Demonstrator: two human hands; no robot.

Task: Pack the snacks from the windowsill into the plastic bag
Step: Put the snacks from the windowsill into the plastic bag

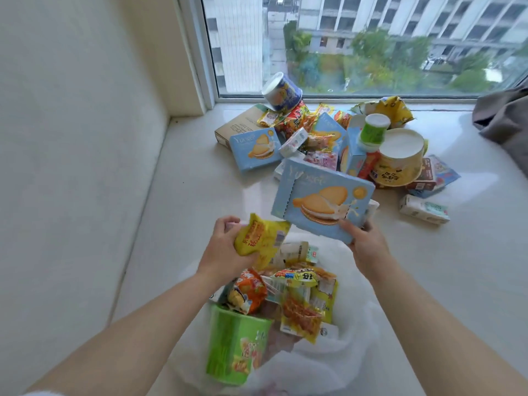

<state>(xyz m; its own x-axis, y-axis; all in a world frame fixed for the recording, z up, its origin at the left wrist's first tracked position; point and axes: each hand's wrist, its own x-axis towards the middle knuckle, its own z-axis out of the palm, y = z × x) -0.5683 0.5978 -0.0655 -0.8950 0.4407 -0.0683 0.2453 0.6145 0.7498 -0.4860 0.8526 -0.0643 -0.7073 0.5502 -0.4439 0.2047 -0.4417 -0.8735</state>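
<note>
**Both hands loaded above the bag**

The left hand (225, 247) gripped a crinkled yellow foil snack packet (261, 238), fingers curled round it. The right hand (364, 242) pinched the lower corner of a flat pale-blue cardboard biscuit box (321, 197), tilting it so it could slide in flat. Both hung over the translucent white plastic bag (351, 332), open at the windowsill's (177, 201) near edge and already part filled. More snacks lay heaped toward the window edge (328, 132).
</note>
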